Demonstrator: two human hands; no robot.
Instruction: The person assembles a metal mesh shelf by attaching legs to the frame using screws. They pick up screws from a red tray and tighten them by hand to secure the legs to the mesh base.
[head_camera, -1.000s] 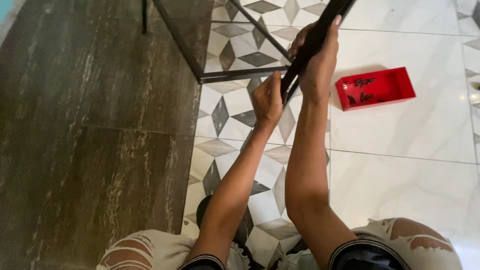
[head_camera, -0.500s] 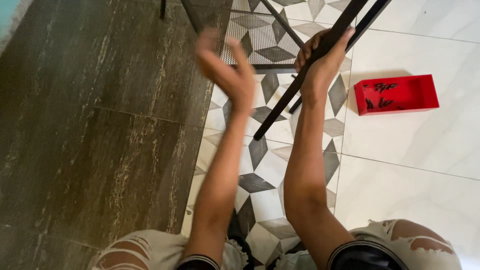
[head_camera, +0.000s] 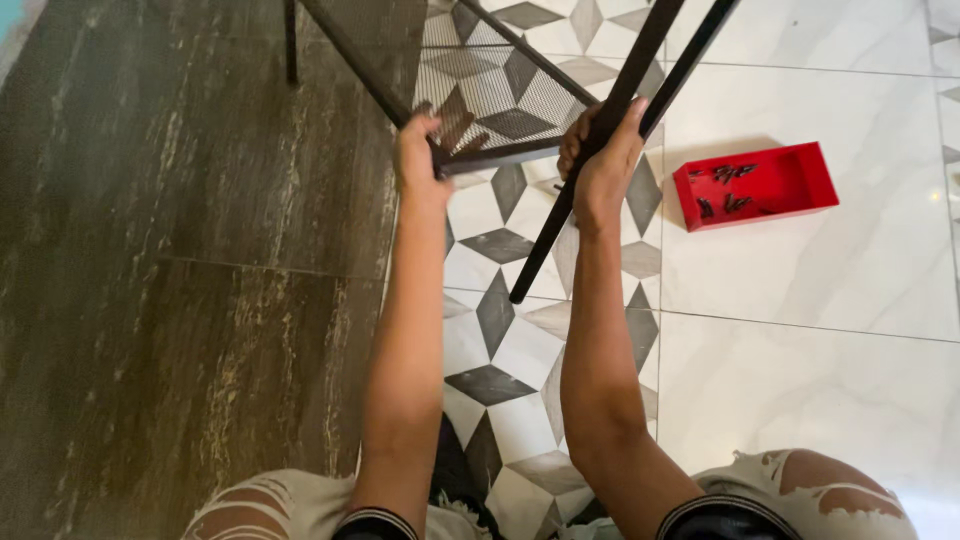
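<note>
Left hand (head_camera: 418, 152) was closed on the corner of the black mesh shelf frame (head_camera: 500, 100); right hand (head_camera: 603, 160) gripped a black metal leg (head_camera: 580, 180) just beside that frame. Leg appeared unattached; screws remained in the red tray (head_camera: 800, 185), right of the frame

Bright, even light, diffuse, source unclear. Pale marble tiles (head_camera: 820, 300) right of the right hand (head_camera: 600, 165) ran near white, with a small hot glare spot at the far right edge. Red tray (head_camera: 755, 185) threw a soft grey shadow to its left and far side. Dark floor (head_camera: 180, 280) left of the left hand (head_camera: 418, 150) carried a dull sheen. Focus was sharp at both grips; mesh panel (head_camera: 500, 100) crisp. Slight wide-angle stretch showed toward the lower corners.
</note>
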